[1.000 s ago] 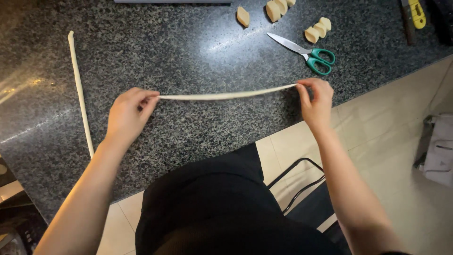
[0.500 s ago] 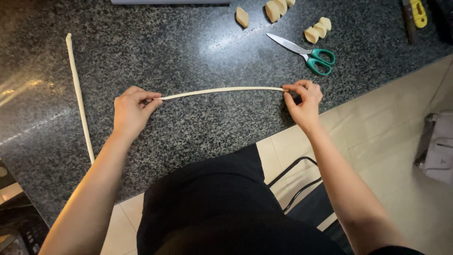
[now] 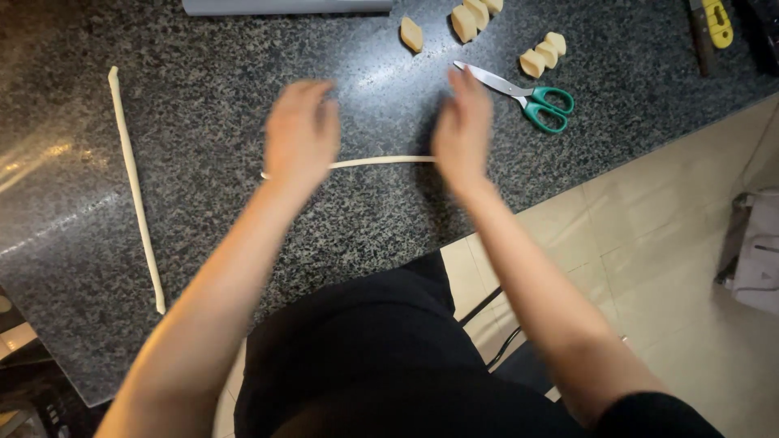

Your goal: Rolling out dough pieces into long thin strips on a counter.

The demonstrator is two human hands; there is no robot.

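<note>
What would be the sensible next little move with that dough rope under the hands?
Probably roll both palms outward along the dough rope. The left hand and right hand lie flat and close together over its middle, and it looks shorter than the finished rope lying at the left.

You have no packages, signs or screens in sight; only a yellow tool (image 3: 717, 22) at one o'clock might carry a label, too small to tell.

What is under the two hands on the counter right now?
A thin pale dough rope lies on the speckled counter, running beneath the left hand and right hand. Only its middle and a left tip show; the hands cover the rest.
</note>
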